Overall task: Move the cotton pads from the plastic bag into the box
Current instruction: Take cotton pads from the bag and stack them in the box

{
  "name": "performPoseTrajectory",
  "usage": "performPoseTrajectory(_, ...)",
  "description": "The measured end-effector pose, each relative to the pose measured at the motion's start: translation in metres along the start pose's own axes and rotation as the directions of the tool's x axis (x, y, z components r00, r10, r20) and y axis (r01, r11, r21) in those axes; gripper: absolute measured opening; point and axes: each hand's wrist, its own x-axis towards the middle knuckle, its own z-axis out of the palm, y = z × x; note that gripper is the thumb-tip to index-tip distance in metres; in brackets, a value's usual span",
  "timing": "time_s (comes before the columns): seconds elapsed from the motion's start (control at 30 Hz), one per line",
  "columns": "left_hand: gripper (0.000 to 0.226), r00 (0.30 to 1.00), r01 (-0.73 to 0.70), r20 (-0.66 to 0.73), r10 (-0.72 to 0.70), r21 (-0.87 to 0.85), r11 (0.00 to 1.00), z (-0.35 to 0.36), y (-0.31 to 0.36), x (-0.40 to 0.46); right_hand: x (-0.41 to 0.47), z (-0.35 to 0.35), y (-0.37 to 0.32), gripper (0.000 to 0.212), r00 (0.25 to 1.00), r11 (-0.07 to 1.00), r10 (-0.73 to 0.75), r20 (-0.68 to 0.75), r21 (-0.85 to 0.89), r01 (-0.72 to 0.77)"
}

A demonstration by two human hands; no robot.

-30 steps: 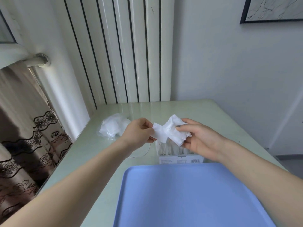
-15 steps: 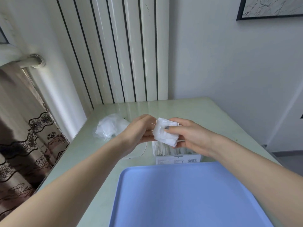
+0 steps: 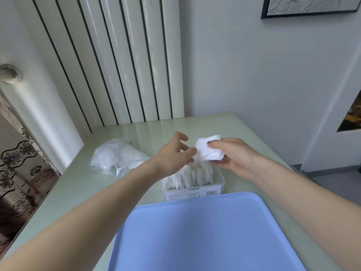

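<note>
We had just one view, the head cam, worn at head height & tilted fwd and down over the table. It faced the far wall w/ the radiator, wide-angle, so edges bowed. Both forearms ran in from the bottom corners; the hands sat close, near centre frame. The blue tray filled the nearest foreground. No 2nd view to overlap.

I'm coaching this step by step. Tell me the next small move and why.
Probably lower the right hand and tuck its pads into the box. That hand grips the stack right above the open box, which already holds pads; the left hand is open beside it, gripping nothing.
</note>
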Motion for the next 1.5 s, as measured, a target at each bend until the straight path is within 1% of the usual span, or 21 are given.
performPoseTrajectory(0.07, 0.047, 0.989, -0.148, 0.045, 0.141, 0.298, 0.943, 0.006, -0.003, 0.010, 0.004, -0.015, -0.002, 0.014, 0.992, 0.999, -0.029, -0.121, 0.010, 0.030)
performPoseTrajectory(0.13, 0.053, 0.954, -0.301, 0.185, 0.237, 0.565, 0.769, 0.012, -0.010, 0.021, 0.012, -0.027, 0.002, 0.012, 0.974, 0.995, -0.063, -0.220, -0.095, 0.043)
performPoseTrajectory(0.2, 0.055, 0.932, -0.361, 0.288, 0.218, 0.727, 0.584, 0.020, -0.018, 0.030, 0.016, -0.030, 0.008, 0.015, 0.957, 0.975, -0.096, -0.273, -0.222, 0.035)
performPoseTrajectory(0.23, 0.054, 0.933, -0.358, 0.310, 0.180, 0.763, 0.539, 0.024, -0.021, 0.033, 0.016, -0.030, 0.011, 0.018, 0.951, 0.960, -0.117, -0.285, -0.276, 0.036)
performPoseTrajectory(0.3, 0.051, 0.931, -0.356, 0.346, 0.116, 0.787, 0.505, 0.030, -0.026, 0.041, 0.020, -0.029, 0.017, 0.019, 0.946, 0.933, -0.152, -0.286, -0.356, 0.042)
performPoseTrajectory(0.4, 0.048, 0.913, -0.393, 0.401, 0.076, 0.816, 0.423, 0.035, -0.031, 0.048, 0.023, -0.025, 0.020, 0.015, 0.943, 0.873, -0.192, -0.271, -0.486, 0.038)
performPoseTrajectory(0.43, 0.047, 0.911, -0.396, 0.408, 0.064, 0.818, 0.417, 0.035, -0.031, 0.049, 0.024, -0.024, 0.021, 0.015, 0.942, 0.848, -0.202, -0.269, -0.529, 0.031)
performPoseTrajectory(0.47, 0.045, 0.911, -0.389, 0.409, 0.051, 0.813, 0.434, 0.036, -0.033, 0.050, 0.026, -0.022, 0.021, 0.017, 0.942, 0.826, -0.211, -0.261, -0.564, 0.029)
performPoseTrajectory(0.57, 0.036, 0.912, -0.348, 0.410, 0.025, 0.738, 0.579, 0.035, -0.039, 0.053, 0.028, -0.014, 0.020, 0.019, 0.943, 0.754, -0.256, -0.211, -0.654, 0.058)
performPoseTrajectory(0.63, 0.033, 0.907, -0.349, 0.420, 0.040, 0.693, 0.632, 0.033, -0.044, 0.052, 0.027, -0.006, 0.020, 0.023, 0.938, 0.679, -0.303, -0.169, -0.729, 0.088)
performPoseTrajectory(0.73, 0.030, 0.898, -0.386, 0.429, 0.101, 0.657, 0.648, 0.030, -0.052, 0.051, 0.028, 0.003, 0.019, 0.029, 0.924, 0.515, -0.370, -0.099, -0.850, 0.115)
performPoseTrajectory(0.8, 0.028, 0.894, -0.398, 0.429, 0.129, 0.629, 0.668, 0.028, -0.055, 0.052, 0.029, 0.009, 0.019, 0.024, 0.928, 0.418, -0.370, -0.040, -0.899, 0.128)
performPoseTrajectory(0.87, 0.028, 0.898, -0.393, 0.419, 0.134, 0.628, 0.672, 0.025, -0.057, 0.054, 0.029, 0.017, 0.019, 0.020, 0.931, 0.287, -0.364, 0.017, -0.949, 0.130)
performPoseTrajectory(0.97, 0.031, 0.906, -0.371, 0.405, 0.121, 0.624, 0.688, 0.023, -0.059, 0.056, 0.029, 0.032, 0.020, 0.026, 0.925, 0.091, -0.371, 0.084, -0.988, 0.127)
performPoseTrajectory(1.03, 0.035, 0.913, -0.353, 0.391, 0.116, 0.612, 0.708, 0.022, -0.064, 0.058, 0.032, 0.041, 0.023, 0.032, 0.928, 0.026, -0.355, 0.112, -0.991, 0.129)
performPoseTrajectory(1.1, 0.040, 0.923, -0.327, 0.369, 0.111, 0.599, 0.731, 0.021, -0.069, 0.060, 0.036, 0.047, 0.029, 0.030, 0.942, 0.072, -0.320, 0.097, -0.989, 0.126)
performPoseTrajectory(1.17, 0.042, 0.928, -0.320, 0.352, 0.123, 0.582, 0.747, 0.020, -0.072, 0.061, 0.039, 0.051, 0.032, 0.029, 0.969, 0.186, -0.243, 0.053, -0.977, 0.100)
performPoseTrajectory(1.27, 0.038, 0.931, -0.323, 0.337, 0.143, 0.573, 0.753, 0.020, -0.073, 0.060, 0.038, 0.047, 0.027, 0.029, 0.996, 0.403, -0.087, 0.024, -0.913, 0.057)
performPoseTrajectory(1.33, 0.041, 0.930, -0.340, 0.326, 0.170, 0.585, 0.736, 0.022, -0.071, 0.058, 0.036, 0.041, 0.022, 0.030, 0.999, 0.462, -0.026, 0.020, -0.886, 0.030)
performPoseTrajectory(1.4, 0.045, 0.933, -0.341, 0.307, 0.185, 0.598, 0.725, 0.025, -0.071, 0.055, 0.033, 0.040, 0.021, 0.031, 1.000, 0.388, -0.014, 0.003, -0.922, 0.008)
performPoseTrajectory(1.5, 0.044, 0.936, -0.338, 0.291, 0.197, 0.590, 0.734, 0.028, -0.071, 0.054, 0.030, 0.048, 0.025, 0.040, 0.999, 0.180, -0.044, 0.014, -0.983, 0.022)
